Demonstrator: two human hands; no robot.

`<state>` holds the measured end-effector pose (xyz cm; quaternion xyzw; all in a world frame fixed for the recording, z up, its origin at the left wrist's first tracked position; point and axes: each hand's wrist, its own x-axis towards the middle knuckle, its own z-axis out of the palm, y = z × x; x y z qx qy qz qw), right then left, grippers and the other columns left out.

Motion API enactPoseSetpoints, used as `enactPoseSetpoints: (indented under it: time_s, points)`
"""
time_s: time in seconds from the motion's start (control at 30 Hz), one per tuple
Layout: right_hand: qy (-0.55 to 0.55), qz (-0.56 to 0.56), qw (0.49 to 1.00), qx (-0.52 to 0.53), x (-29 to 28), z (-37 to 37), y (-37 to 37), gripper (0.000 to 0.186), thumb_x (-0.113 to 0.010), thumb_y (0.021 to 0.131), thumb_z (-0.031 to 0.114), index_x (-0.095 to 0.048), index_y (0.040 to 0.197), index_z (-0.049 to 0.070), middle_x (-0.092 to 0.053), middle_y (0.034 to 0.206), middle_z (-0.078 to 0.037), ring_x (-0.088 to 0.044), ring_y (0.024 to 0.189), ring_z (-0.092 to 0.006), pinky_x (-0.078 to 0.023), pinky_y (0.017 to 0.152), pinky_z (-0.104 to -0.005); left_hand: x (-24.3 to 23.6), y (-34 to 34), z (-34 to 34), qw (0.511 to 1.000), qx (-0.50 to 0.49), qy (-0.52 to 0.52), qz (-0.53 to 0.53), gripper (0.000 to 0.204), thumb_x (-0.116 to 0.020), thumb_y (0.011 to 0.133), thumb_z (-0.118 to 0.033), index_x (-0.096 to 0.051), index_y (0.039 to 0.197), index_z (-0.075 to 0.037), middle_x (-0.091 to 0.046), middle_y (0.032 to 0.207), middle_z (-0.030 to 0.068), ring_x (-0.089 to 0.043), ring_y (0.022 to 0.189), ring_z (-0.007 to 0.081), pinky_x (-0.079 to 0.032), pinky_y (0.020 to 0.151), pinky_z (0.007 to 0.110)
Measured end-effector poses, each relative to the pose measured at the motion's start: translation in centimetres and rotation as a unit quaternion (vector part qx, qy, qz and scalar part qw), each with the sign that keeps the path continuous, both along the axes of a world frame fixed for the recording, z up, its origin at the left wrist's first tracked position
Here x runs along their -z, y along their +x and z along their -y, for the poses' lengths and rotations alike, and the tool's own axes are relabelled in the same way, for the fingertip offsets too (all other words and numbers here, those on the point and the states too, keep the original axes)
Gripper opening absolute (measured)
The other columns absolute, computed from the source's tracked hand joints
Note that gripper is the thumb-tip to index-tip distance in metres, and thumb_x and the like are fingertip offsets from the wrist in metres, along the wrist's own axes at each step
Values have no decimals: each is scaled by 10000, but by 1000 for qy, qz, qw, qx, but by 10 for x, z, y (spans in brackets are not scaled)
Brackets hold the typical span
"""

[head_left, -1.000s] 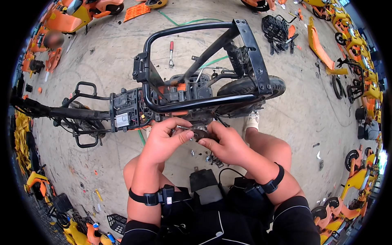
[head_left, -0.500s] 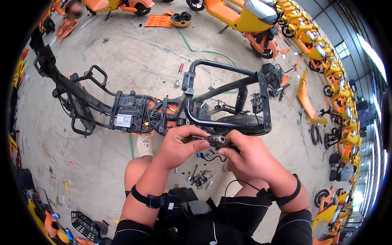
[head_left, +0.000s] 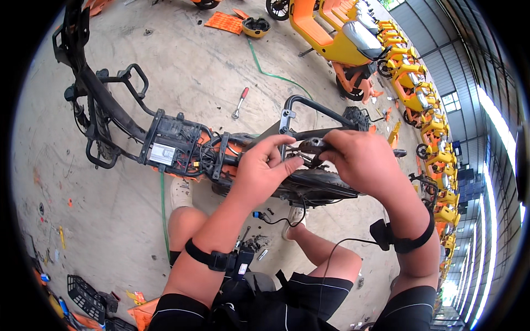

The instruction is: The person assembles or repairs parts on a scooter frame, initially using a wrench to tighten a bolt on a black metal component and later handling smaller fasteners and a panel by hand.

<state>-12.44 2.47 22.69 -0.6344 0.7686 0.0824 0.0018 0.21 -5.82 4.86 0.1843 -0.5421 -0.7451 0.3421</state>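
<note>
My right hand (head_left: 361,163) is closed round a dark ratchet wrench (head_left: 313,144), its rounded head pointing at my other hand. Thumb and forefinger of my left hand (head_left: 262,168) pinch a thin metal piece beside that head; its end is mostly covered by the fingers. Both hands are above the rear of a stripped black scooter frame (head_left: 113,107), close to its tubular rear loop (head_left: 317,105). Under them the rear wheel (head_left: 326,177) shows in part. A silver box (head_left: 163,154) and loose wiring sit in the frame's middle.
A red-handled tool (head_left: 240,103) lies on the floor beyond the frame. Between my feet are small metal parts (head_left: 255,243) and a black cable with a blue end (head_left: 258,215). Yellow scooters (head_left: 353,47) line the right side; a helmet (head_left: 255,27) lies at the back.
Both hands have moved away from me and slightly right with the ratchet wrench, from the frame's near side to over its rear. The view has shifted and turned too.
</note>
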Motion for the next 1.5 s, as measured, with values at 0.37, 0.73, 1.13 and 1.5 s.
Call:
enactPoseSetpoints:
  time_s: [0.37,0.73,1.13,1.5]
  points:
    - [104,-136,984,41,-17,53,7,191,-681,874,271,-677,887,81,-670,728,-126,-676,707,-340,-510,612,-458,1,-10,28,997,-4,-15,80,490,-814,822,-121,-611,1264,-67,-278,677,-81,-305,622,38,-313,580,216]
    - [142,-184,972,19,-16,69,15,204,-675,884,282,-684,890,78,-672,717,-134,-685,709,-332,-520,625,-449,6,-20,33,997,-17,-32,70,332,-786,851,-116,-694,1166,-62,-283,634,-85,-285,591,40,-278,528,237]
    - [128,-200,969,-72,-18,70,11,87,-654,857,173,-651,827,92,-654,733,-66,-678,732,-293,-504,615,-419,1,-19,34,997,-16,-21,66,279,-762,878,-128,-685,1130,-34,-303,629,-76,-287,590,43,-276,519,244]
    - [104,-236,953,-161,-15,73,6,38,-633,767,82,-639,794,108,-644,731,-46,-676,770,-250,-520,679,-380,4,-22,35,999,-24,-7,45,220,-731,905,-113,-673,1086,-3,-398,627,-73,-331,606,31,-313,535,228]
